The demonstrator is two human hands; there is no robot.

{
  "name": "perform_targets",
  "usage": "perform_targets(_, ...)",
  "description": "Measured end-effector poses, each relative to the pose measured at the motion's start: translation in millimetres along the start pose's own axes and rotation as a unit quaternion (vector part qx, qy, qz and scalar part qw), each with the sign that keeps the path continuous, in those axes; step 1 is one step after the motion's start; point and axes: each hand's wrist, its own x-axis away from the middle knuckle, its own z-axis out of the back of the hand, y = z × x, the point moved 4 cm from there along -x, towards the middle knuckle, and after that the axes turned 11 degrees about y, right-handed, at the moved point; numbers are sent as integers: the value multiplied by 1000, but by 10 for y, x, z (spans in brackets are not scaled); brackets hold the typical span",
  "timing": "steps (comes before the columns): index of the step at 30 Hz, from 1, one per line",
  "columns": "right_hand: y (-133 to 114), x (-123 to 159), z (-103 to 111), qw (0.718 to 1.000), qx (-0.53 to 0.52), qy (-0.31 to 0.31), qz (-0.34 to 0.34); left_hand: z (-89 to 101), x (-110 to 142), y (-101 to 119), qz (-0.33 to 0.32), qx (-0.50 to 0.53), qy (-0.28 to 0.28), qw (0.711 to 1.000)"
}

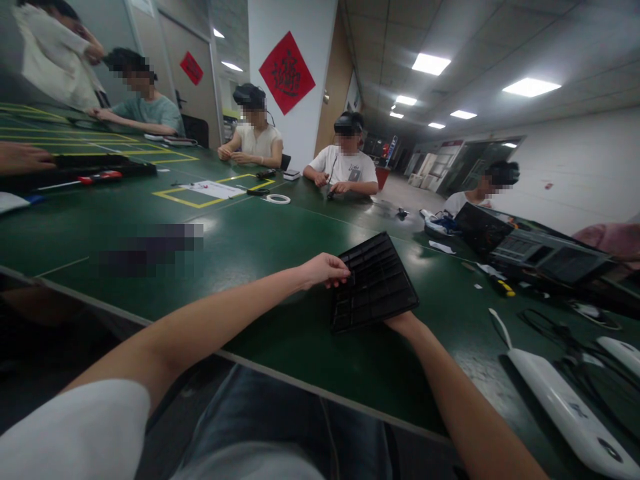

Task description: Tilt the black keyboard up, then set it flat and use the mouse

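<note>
A black, flat tray (375,283) with a grid of shallow compartments is tilted up over the green table. My right hand (401,321) supports it from beneath at its lower right corner, the fingers hidden behind it. My left hand (327,270) is closed in a pinch at the tray's left side, fingertips over the compartments. Whatever lies between those fingertips is too small to make out.
The green table (240,260) has its near edge by my lap. On the right are a white power strip (565,400), black cables (555,333) and a computer case (550,253). A tape roll (278,199) and a red screwdriver (100,177) lie left. Several people sit across.
</note>
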Motion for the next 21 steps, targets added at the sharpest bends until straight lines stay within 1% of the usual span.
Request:
perform_targets(5, -63, -47, -139, 1000, -13, -9, 4, -47, 30, 25, -48, -54, -2, 997)
perform_targets(8, -76, -33, -112, 1000, -21, -15, 8, -85, 51, 49, -87, -94, 7, 992)
perform_targets(11, -32, -45, -77, 1000, -23, -18, 4, -106, 62, 75, -131, -113, 17, 985)
perform_targets(16, 59, -105, -82, 1000, -16, -12, -7, -107, 46, 95, -172, -141, -25, 975)
perform_targets(18, 52, -82, -37, 1000, -14, -13, -6, -88, 39, 105, -186, -181, -6, 966)
perform_targets(21, 2, -13, 67, 1000, -10, -11, 0, -72, 49, 120, -205, -269, 40, 940)
